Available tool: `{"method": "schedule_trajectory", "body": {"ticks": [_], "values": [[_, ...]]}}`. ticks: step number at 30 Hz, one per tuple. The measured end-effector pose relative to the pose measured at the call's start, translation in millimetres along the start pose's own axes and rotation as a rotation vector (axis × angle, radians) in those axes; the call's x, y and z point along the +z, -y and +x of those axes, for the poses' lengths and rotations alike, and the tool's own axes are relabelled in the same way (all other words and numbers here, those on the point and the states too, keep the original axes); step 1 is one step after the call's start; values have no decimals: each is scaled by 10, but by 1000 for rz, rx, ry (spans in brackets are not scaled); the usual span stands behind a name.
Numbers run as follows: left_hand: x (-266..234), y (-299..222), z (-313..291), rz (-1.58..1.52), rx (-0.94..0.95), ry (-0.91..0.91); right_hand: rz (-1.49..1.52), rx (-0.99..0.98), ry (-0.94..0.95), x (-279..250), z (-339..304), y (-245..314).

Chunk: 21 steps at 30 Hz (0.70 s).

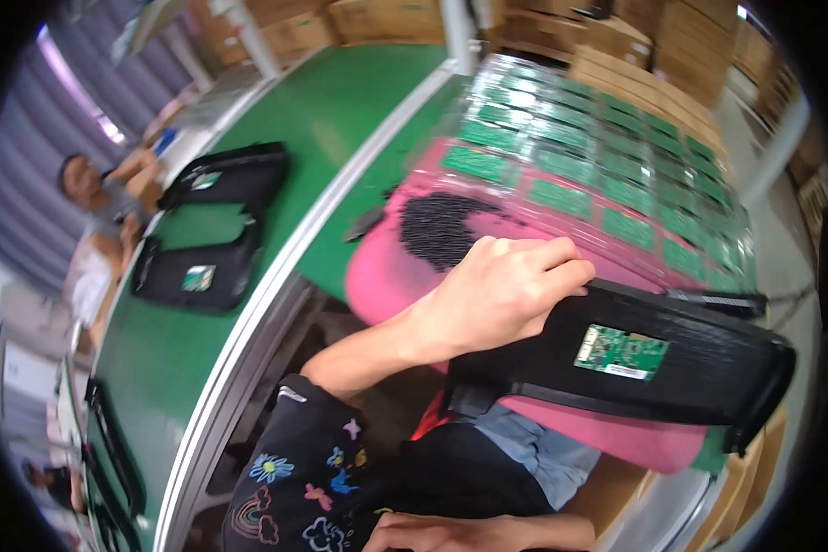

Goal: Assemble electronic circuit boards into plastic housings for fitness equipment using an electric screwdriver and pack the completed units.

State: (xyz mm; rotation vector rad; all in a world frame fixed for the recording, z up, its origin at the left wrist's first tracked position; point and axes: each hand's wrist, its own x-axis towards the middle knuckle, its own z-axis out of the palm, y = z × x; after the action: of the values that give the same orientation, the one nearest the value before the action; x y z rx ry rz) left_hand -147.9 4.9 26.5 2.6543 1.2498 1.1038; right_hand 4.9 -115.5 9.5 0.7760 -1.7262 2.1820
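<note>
My left hand (515, 285) is closed over the upper left edge of a black plastic housing (534, 363), which is tilted above a pink mat (382, 276). A small green circuit board (621, 351) with a white connector and a white label sits on the housing's face. Just beyond my hand, a dense patch of small thin black pieces (437, 230) lies on the mat; they are too small to name. At the lower edge, my right hand (400, 534) rests close to my body, cut off by the frame, so its fingers are mostly hidden.
Clear plastic trays (561, 156) of green circuit boards cover the far right of the bench. Across a metal rail (340, 184), two black housings with boards (221, 175) lie on a green conveyor (340, 87). Another person (110, 202) sits at its far side. Cardboard boxes (386, 20) stand behind.
</note>
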Motion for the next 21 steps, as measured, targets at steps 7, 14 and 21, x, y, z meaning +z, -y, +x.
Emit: {"method": "schedule_trajectory", "body": {"ticks": [7,14,21], "values": [[-400,394,-525,-352,-647,-885,16,-131,153,-124,191,26],[-783,922,-666,-1040,-679,-1037,-69,-203,166,-137,130,96],[-876,2093,-742,-923,-1121,-1052,-147,-184,163,-167,52,82]]}}
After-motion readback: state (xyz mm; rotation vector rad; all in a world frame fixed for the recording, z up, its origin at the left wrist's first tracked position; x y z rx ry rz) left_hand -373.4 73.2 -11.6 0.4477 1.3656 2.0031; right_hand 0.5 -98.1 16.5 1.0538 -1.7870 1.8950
